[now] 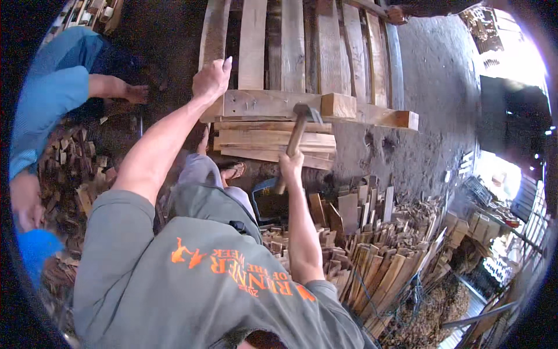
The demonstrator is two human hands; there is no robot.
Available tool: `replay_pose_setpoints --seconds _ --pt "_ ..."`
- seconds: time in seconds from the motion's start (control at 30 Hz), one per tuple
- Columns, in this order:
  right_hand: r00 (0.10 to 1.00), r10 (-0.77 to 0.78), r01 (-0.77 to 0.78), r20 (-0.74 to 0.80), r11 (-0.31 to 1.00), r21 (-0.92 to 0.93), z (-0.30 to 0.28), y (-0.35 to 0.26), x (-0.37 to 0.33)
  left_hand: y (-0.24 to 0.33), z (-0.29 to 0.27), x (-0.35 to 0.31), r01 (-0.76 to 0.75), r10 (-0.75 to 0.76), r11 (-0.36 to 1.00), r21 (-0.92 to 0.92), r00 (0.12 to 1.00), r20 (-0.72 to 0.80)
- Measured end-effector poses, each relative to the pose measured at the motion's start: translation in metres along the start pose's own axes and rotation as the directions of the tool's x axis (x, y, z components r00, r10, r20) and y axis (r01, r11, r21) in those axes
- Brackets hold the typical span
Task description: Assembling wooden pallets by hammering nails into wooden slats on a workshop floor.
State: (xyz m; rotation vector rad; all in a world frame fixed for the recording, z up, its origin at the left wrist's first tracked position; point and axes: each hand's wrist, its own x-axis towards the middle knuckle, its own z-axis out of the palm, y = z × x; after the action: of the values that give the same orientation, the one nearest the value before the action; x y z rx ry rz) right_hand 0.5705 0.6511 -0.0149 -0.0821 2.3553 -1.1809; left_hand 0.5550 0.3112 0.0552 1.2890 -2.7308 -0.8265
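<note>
My right hand point(292, 166) is closed around the wooden handle of a hammer point(296, 134). The hammer's dark metal head is beside a wooden block point(339, 106) at the near edge of a slatted wooden pallet point(293, 43). Several thin nails point(250, 106) stick out of the pallet's front beam point(270, 103), left of the hammer. At the pallet's near left corner my left hand point(211, 80) rests on the wood, fingers curled and thumb pointing up. Whatever those fingers may hold is hidden.
Beneath the beam lies a stack of boards point(273, 139). Cut wood pieces point(378, 262) stand bundled at the lower right, and scraps point(70, 168) pile up on the left. A person in blue point(52, 99) is close at the left. Another person's hand point(397, 14) touches the pallet's far right.
</note>
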Motion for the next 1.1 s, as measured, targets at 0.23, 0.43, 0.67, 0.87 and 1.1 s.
replay_pose_setpoints --seconds 0.23,0.43,0.67,0.87,1.1 --pt "0.978 -0.183 0.190 -0.098 0.980 0.063 -0.001 -0.026 -0.017 -0.010 0.004 -0.013 -0.074 0.055 0.986 -0.149 0.990 -0.129" --pt "0.997 -0.022 0.027 -0.067 0.997 0.066 0.008 0.000 -0.012 -0.024 0.016 -0.008 -0.061 0.057 0.998 -0.022 0.986 -0.158" --pt "0.983 0.182 -0.183 0.023 0.979 0.090 0.016 -0.032 -0.022 -0.042 0.012 -0.007 -0.024 0.011 0.998 -0.063 0.980 -0.199" --pt "0.988 -0.139 0.143 -0.070 0.988 0.058 0.010 -0.020 -0.020 -0.015 0.006 0.001 0.031 -0.031 0.999 -0.040 0.999 0.019" --pt "0.994 0.013 0.011 -0.104 0.976 0.219 0.041 0.021 -0.029 -0.009 -0.002 -0.003 0.046 -0.046 0.999 0.018 0.999 -0.002"
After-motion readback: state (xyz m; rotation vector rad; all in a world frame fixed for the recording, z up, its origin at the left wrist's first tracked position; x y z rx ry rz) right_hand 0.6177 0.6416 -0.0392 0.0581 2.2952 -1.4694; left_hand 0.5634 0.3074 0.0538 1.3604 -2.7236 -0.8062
